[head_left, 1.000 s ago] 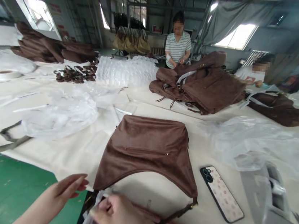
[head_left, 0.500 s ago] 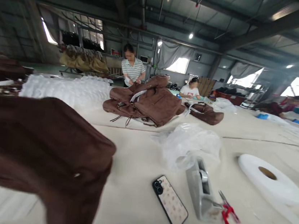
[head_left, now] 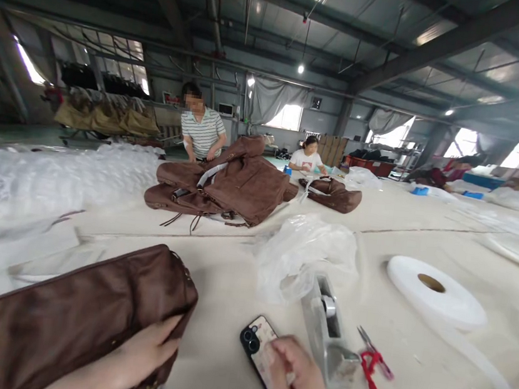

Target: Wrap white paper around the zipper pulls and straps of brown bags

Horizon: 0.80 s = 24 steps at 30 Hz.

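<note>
A dark brown bag [head_left: 69, 316] lies on its side at the lower left. Against its near end is my left hand [head_left: 140, 356], closed on the bag's side with the fingertips at its edge. Metal fittings show below that hand. My right hand [head_left: 298, 376] is over a phone [head_left: 263, 340] in a patterned case and covers part of it. Its fingers are curled in; what they hold, if anything, is hidden. To the right of this hand stands a grey tape dispenser [head_left: 331, 336], with red-handled scissors [head_left: 374, 363] beyond it.
Clear plastic bags [head_left: 306, 254] lie behind the dispenser, and a white roll [head_left: 437, 292] trails a strip to the right. A brown bag pile [head_left: 242, 183] and another brown bag [head_left: 335, 194] lie farther back. Bubbly plastic packing [head_left: 53, 175] is at left. Two people work across the table.
The brown bag has come down onto the table and turned. My left hand has come into sight on it. My right hand has risen from the bottom edge to the phone. The view has shifted right.
</note>
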Motion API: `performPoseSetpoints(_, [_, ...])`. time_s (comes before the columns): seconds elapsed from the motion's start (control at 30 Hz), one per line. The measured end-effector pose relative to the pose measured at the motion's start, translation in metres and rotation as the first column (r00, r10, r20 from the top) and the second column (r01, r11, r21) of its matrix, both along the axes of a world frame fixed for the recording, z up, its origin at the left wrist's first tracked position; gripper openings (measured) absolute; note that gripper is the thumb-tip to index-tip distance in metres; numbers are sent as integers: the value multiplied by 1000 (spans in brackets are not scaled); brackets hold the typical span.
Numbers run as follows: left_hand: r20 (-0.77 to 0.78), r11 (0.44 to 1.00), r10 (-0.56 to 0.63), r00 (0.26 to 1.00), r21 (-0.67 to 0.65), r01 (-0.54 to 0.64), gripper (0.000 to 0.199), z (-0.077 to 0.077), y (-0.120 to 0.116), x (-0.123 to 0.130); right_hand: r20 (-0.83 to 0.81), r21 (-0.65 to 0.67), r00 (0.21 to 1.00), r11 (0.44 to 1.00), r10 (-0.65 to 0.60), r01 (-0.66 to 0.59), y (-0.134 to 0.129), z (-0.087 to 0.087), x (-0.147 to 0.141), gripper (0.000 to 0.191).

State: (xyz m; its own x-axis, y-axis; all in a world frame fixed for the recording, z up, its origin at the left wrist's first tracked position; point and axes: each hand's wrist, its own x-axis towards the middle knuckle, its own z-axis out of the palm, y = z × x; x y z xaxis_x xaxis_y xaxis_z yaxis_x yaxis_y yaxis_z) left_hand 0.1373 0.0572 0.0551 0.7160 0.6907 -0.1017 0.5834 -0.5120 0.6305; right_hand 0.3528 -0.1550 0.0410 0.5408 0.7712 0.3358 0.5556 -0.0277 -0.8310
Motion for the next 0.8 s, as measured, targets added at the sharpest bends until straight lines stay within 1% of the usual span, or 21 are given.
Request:
performPoseSetpoints(0.07, [-101,999,18,995,47,-13,54,-14,-16,12,150,-5,980,991,-132,134,8,8,25,27])
performPoseSetpoints(0.1, [-120,998,9,993,57,-2,56,-17,-25,15,227,-5,957,983,-180,186,14,10,35,27])
performPoseSetpoints(0.13, [-118,998,-14,993,64,22,57,-16,-33,16,297,-10,931,975,-211,224,21,11,44,28])
performPoseSetpoints(0.2, [-65,991,-72,995,112,79,51,-10,-46,10,391,-60,893,962,-224,268,36,13,57,30])
performPoseSetpoints(0.27, [3,968,-81,997,239,78,44,-3,-51,-5,437,-170,875,936,-208,307,51,16,64,36])
performPoseSetpoints(0.33, [64,919,-28,998,395,0,41,1,-48,-30,462,-296,865,886,-194,356,66,19,68,43])
performPoseSetpoints(0.4, [113,842,78,991,525,-126,42,0,-41,-63,482,-390,857,830,-185,399,79,20,74,47])
performPoseSetpoints(0.43, [129,796,141,982,575,-190,44,-2,-38,-82,489,-418,854,812,-177,407,84,18,78,48])
performPoseSetpoints(0.5, [129,713,267,955,640,-286,49,-10,-38,-122,495,-440,854,801,-161,406,92,13,88,49])
performPoseSetpoints(0.53, [108,689,319,942,656,-309,53,-16,-41,-143,496,-440,854,803,-156,402,93,10,92,49])
performPoseSetpoints(0.6, [31,679,395,918,664,-314,63,-31,-54,-179,506,-415,846,814,-164,407,92,7,97,48])
performPoseSetpoints(0.67, [-48,691,437,898,658,-301,73,-49,-73,-204,526,-352,824,827,-212,438,84,10,94,47])
performPoseSetpoints(0.73, [-74,684,465,882,662,-305,80,-65,-94,-217,535,-263,790,829,-300,494,70,19,82,46])
performPoseSetpoints(0.8, [-65,684,470,880,657,-317,78,-75,-113,-219,521,-169,757,822,-394,544,52,27,63,48])
